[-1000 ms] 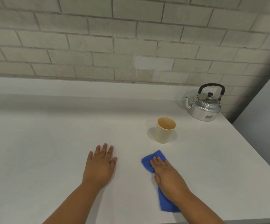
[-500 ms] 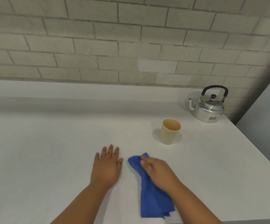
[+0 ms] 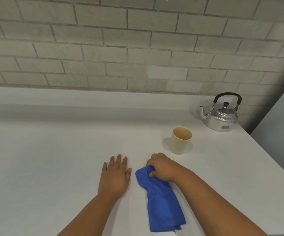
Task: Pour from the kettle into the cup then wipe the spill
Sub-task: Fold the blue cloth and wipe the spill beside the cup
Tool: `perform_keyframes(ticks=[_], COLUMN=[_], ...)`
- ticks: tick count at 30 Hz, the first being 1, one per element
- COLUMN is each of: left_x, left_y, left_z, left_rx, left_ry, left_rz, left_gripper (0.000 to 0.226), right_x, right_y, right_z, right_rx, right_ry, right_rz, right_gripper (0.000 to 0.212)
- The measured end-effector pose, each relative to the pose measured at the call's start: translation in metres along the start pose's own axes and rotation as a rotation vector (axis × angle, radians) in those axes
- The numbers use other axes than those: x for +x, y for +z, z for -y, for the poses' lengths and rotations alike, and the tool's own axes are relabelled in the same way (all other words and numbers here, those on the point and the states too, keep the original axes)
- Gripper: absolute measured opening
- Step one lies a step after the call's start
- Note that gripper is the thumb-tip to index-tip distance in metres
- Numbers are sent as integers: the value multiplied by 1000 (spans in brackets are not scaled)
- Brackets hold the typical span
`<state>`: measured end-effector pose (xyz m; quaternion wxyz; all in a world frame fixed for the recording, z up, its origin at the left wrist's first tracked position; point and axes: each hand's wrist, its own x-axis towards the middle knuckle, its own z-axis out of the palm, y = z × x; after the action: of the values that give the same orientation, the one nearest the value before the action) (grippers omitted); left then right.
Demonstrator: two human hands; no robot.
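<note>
Gripping the top end of the blue cloth (image 3: pixel 163 200), my right hand (image 3: pixel 161 167) is curled into a loose fist, fingers folded down around a bunched fold of the fabric and knuckles facing the cup. The rest of the cloth trails back toward me along the white desk (image 3: pixel 52 159), lying flat and a little rumpled, its frayed lower edge close to the near side of the desk. My left hand (image 3: pixel 115 176) rests palm down just beside the cloth, fingers stretched out and slightly apart, holding nothing.

The cream cup (image 3: pixel 181 140) stands upright just beyond my right hand, not touching it, its mouth open and its inside a darker tan; I cannot tell whether there is liquid in it. Farther back and to the right, near the corner where the desk meets the grey brick wall (image 3: pixel 120 48), sits the shiny metal kettle (image 3: pixel 220 116), spout pointing left toward the cup, black handle arched upright over the lid with its dark knob. A small label is stuck low on the kettle's side, with a reddish mark on it, but it is too small for me to read any writing or brand. I can make out no wet patch on the desk.
</note>
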<state>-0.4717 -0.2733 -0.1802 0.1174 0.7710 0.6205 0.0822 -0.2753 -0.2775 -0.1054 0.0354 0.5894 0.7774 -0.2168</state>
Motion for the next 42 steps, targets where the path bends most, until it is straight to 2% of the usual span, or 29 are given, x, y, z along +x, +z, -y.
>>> perform_keyframes(ticks=[6,10,14,18,20,25,28,31,35,42], left_x=[1,0,-9,-22,-23,-17,-15,-20,-30,-43], left_y=[1,-6,-22,-34,-35,-45,-54,-61,-68,-62], left_z=[0,-4,-13,-32,-39,-36,-28,-12,14,39], left_rx=[-9,-127,-515,-1004,-1144,-1159,-1165,-1234,-1321,-1163], left_ry=[-14,-45,-51,16,4,-130,-186,-244,-346,-518], left_rz=[-6,14,41,200,201,-20,-103,-167,-209,-187], left_gripper=[56,55,50,47,44,12,6,5,7,11], right_x=[0,0,-1,-3,-2,5,20,45,83,129], right_y=[-13,-35,-60,-88,-103,-134,-147,-149,-134,-82], right_z=[-3,-2,3,14,21,42,54,65,75,84], right_rx=[123,156,167,184,213,258,274,281,303,261], right_ry=[-26,-50,-93,-126,-139,-180,-221,-249,-225,-119], right_rz=[6,5,-13,-87,-133,-238,-285,-305,-233,-83], right_gripper=[5,8,8,12,14,21,16,13,8,19])
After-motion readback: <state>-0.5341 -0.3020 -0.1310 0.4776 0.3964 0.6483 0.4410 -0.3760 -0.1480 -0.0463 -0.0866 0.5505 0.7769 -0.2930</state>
